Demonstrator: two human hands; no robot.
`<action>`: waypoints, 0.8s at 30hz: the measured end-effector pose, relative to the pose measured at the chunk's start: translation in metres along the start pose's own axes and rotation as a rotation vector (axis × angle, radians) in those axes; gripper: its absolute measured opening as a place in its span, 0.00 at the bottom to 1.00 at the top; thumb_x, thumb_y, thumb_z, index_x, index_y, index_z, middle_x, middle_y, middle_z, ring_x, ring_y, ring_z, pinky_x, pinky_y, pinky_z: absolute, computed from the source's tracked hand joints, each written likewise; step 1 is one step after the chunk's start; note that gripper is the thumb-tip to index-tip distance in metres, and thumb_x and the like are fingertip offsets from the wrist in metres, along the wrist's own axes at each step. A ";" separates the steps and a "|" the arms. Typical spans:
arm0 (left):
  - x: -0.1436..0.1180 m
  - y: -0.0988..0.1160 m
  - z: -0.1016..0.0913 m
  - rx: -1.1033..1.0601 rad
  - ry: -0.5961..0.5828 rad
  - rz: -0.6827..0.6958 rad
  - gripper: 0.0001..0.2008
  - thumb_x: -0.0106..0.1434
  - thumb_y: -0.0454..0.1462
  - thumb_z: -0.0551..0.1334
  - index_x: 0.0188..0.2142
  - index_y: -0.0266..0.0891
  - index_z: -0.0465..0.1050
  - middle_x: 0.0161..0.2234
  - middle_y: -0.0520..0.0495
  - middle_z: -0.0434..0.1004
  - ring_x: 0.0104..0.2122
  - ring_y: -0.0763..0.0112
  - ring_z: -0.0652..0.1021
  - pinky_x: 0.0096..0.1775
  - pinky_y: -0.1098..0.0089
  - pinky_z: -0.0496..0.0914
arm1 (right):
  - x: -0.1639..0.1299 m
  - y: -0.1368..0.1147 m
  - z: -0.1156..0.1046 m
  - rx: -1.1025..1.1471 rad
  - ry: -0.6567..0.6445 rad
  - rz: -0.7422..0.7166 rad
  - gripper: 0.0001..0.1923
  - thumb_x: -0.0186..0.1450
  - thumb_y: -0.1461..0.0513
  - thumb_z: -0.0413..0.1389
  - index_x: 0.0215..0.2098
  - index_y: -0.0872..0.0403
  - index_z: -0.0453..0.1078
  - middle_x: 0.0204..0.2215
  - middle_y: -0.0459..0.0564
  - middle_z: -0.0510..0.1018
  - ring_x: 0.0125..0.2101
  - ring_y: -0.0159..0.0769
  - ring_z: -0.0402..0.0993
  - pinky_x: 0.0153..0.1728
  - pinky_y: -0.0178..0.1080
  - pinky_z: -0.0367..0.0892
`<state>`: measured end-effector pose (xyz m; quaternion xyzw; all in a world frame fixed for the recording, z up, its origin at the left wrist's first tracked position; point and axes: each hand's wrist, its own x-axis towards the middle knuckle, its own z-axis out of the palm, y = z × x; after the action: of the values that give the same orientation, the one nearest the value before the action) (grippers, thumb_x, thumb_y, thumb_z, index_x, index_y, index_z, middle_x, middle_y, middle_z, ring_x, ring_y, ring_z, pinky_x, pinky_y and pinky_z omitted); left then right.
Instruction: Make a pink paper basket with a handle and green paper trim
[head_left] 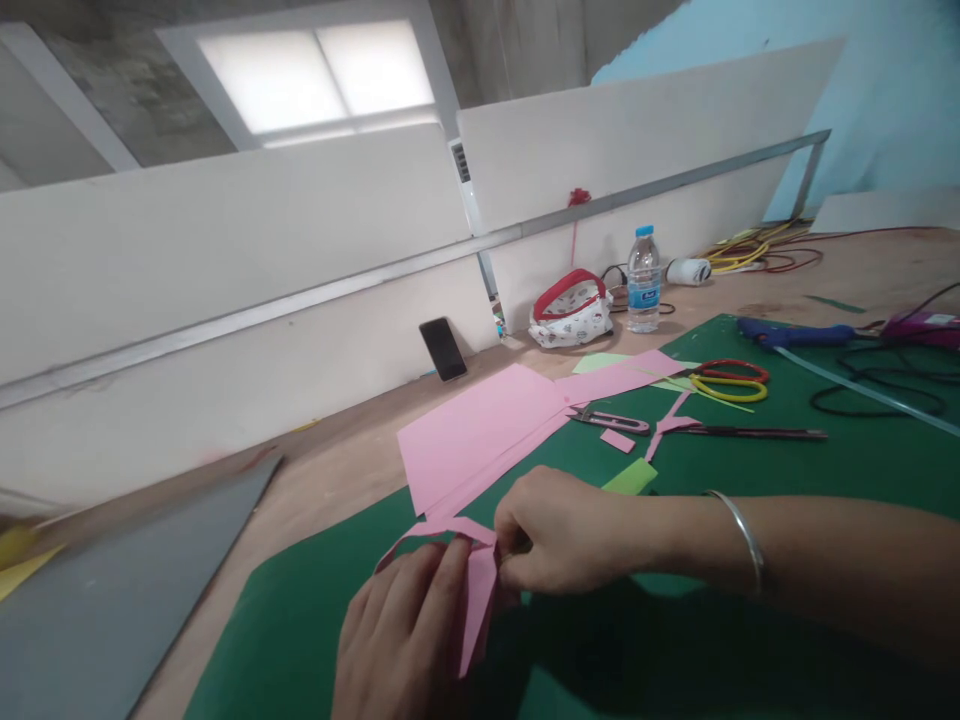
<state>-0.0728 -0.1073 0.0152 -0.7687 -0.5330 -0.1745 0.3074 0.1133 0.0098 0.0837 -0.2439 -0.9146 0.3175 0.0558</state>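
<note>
Low in the middle of the view, my left hand point(405, 630) is closed on a folded strip of pink paper point(478, 600), with a thin loop of it arching over the fingers. My right hand point(559, 530), a silver bangle on its wrist, pinches the same strip at its right side; its fingertips are partly hidden. Just beyond lies a larger sheet of pink paper point(480, 430). Thread snips point(611, 421) and a small pink paper scrap point(618, 440) rest to the right of it. A light green paper piece point(632, 478) shows behind my right wrist.
A green mat point(300, 600) covers much of the table. Red-and-yellow-handled scissors point(729, 382), a blue glue gun point(795, 333) and its cable lie right. Behind stand a water bottle point(643, 285), a pouch point(571, 315) and a phone point(443, 350). A grey board point(135, 600) is at left.
</note>
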 end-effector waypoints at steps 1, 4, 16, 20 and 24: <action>0.000 0.000 0.000 0.002 0.002 0.002 0.17 0.64 0.32 0.57 0.53 0.33 0.66 0.46 0.35 0.73 0.45 0.53 0.73 0.45 0.58 0.65 | 0.000 0.000 0.001 0.000 -0.003 0.008 0.09 0.56 0.63 0.57 0.28 0.55 0.80 0.19 0.45 0.74 0.22 0.29 0.66 0.24 0.29 0.58; 0.000 -0.001 -0.001 0.027 0.007 0.026 0.19 0.63 0.32 0.56 0.54 0.31 0.65 0.45 0.34 0.74 0.45 0.53 0.73 0.44 0.58 0.66 | 0.000 0.001 0.002 -0.005 0.005 0.044 0.09 0.55 0.61 0.56 0.27 0.55 0.80 0.18 0.46 0.74 0.22 0.30 0.66 0.23 0.30 0.58; 0.005 -0.015 -0.017 -0.126 -0.065 0.067 0.24 0.66 0.35 0.53 0.61 0.40 0.59 0.52 0.40 0.75 0.49 0.59 0.77 0.46 0.66 0.73 | 0.003 0.009 0.003 0.061 -0.029 0.028 0.03 0.53 0.64 0.56 0.24 0.56 0.71 0.18 0.42 0.68 0.22 0.28 0.63 0.19 0.29 0.55; 0.014 -0.030 -0.036 -0.028 0.180 -0.435 0.26 0.62 0.49 0.59 0.55 0.38 0.68 0.50 0.35 0.75 0.49 0.44 0.75 0.50 0.46 0.69 | 0.005 0.012 0.006 0.347 -0.159 0.152 0.02 0.50 0.66 0.57 0.24 0.55 0.70 0.18 0.41 0.68 0.20 0.29 0.65 0.18 0.29 0.57; 0.015 -0.037 -0.030 -0.481 0.017 -1.025 0.43 0.51 0.60 0.62 0.57 0.32 0.64 0.50 0.30 0.75 0.45 0.41 0.78 0.45 0.43 0.72 | 0.009 0.013 0.011 0.624 -0.168 0.157 0.01 0.49 0.67 0.56 0.21 0.56 0.67 0.17 0.40 0.68 0.19 0.27 0.65 0.20 0.29 0.60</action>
<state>-0.0999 -0.1078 0.0572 -0.4584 -0.7808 -0.4244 0.0038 0.1078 0.0170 0.0669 -0.2576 -0.7532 0.6046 0.0276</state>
